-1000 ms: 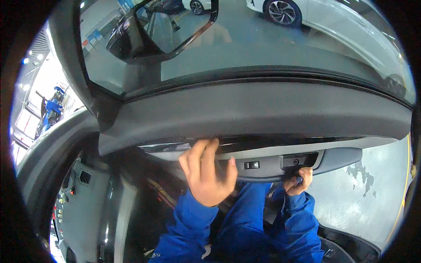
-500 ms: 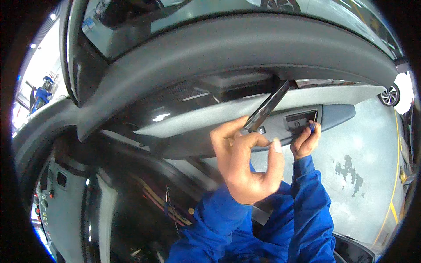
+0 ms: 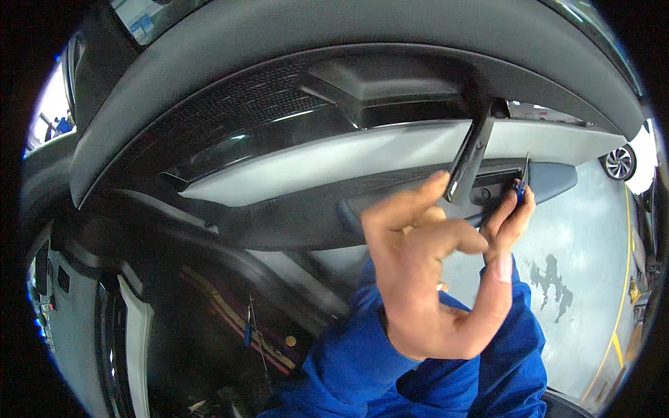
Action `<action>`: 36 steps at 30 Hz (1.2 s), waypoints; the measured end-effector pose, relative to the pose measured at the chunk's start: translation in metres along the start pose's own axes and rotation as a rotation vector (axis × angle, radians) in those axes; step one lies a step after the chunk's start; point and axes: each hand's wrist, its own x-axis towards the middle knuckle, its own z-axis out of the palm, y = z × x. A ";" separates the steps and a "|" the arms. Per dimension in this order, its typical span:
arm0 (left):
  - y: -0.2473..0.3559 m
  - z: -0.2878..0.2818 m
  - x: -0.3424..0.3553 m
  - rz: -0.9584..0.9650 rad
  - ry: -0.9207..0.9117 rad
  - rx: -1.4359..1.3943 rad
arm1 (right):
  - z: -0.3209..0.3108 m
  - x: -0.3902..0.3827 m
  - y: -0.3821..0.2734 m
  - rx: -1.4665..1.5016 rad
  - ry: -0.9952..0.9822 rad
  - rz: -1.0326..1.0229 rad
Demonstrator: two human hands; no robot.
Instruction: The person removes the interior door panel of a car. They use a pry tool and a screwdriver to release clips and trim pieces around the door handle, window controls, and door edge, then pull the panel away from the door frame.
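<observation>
My right hand [image 3: 509, 221] grips a small screwdriver [image 3: 520, 189] with a blue handle, its thin metal shaft pointing up past the right edge of a recess [image 3: 486, 194] in the door armrest. A screw-like round part shows inside that recess. Nearer to me is my left hand [image 3: 435, 279], blurred, its thumb and fingers apart and curved. One fingertip is beside, perhaps touching, the lower end of a glossy black trim strip [image 3: 468, 159]. That strip slants down from the upper door panel. Whether the finger presses on it I cannot tell.
The dark upper door panel [image 3: 334, 31] arches over my hands, with a light grey band [image 3: 293, 164] below it. Lower left, a dark floor area holds a blue-handled tool [image 3: 247, 333] and a small round piece [image 3: 290, 341]. A car wheel [image 3: 619, 161] stands at the far right.
The view has shifted closer to the door. My left hand has moved right, and the strip's lower end now shows beside its finger. The screwdriver shaft now stands more upright at the recess's edge.
</observation>
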 end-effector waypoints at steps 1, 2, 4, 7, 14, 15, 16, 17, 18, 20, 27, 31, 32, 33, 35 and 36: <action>-0.005 -0.004 0.001 0.006 -0.008 -0.028 | -0.001 0.001 -0.001 0.003 -0.017 -0.013; -0.010 -0.010 0.002 0.034 -0.004 0.032 | -0.003 0.001 -0.001 0.001 -0.026 -0.017; -0.020 -0.019 0.005 0.063 0.013 0.085 | -0.005 0.003 -0.001 0.005 -0.037 -0.058; -0.030 -0.028 0.010 0.084 0.010 0.082 | -0.007 0.003 -0.001 -0.019 -0.058 -0.056; -0.039 -0.043 0.024 -0.059 -0.018 0.047 | -0.011 0.003 -0.006 0.070 -0.094 0.115; -0.038 -0.046 0.026 -0.072 -0.033 0.053 | -0.014 0.005 -0.012 0.095 -0.092 0.166; -0.037 -0.050 0.027 -0.094 -0.056 0.083 | -0.019 0.005 -0.022 0.166 -0.097 0.193; -0.036 -0.054 0.029 -0.126 -0.075 0.094 | -0.027 0.003 -0.037 0.230 -0.079 0.221; -0.035 -0.057 0.030 -0.139 -0.089 0.112 | -0.037 0.002 -0.055 0.243 -0.101 0.217; -0.037 -0.060 0.031 -0.096 -0.104 0.150 | -0.057 0.001 -0.101 0.241 -0.140 0.133; -0.053 -0.059 0.025 -0.235 -0.068 -0.182 | -0.063 0.042 -0.250 0.341 -0.539 0.053; -0.044 -0.072 0.028 -0.258 -0.173 -0.086 | -0.041 0.059 -0.274 0.362 -0.372 0.085; -0.040 -0.072 0.026 -0.313 -0.145 -0.063 | -0.039 0.061 -0.275 0.334 -0.355 0.101; -0.038 -0.073 0.026 -0.271 -0.162 0.007 | -0.039 0.062 -0.275 0.327 -0.362 0.099; -0.035 -0.068 0.024 -0.149 -0.151 0.150 | -0.040 0.065 -0.274 0.311 -0.354 0.096; -0.034 -0.065 0.024 -0.073 -0.155 0.295 | -0.041 0.066 -0.275 0.309 -0.363 0.091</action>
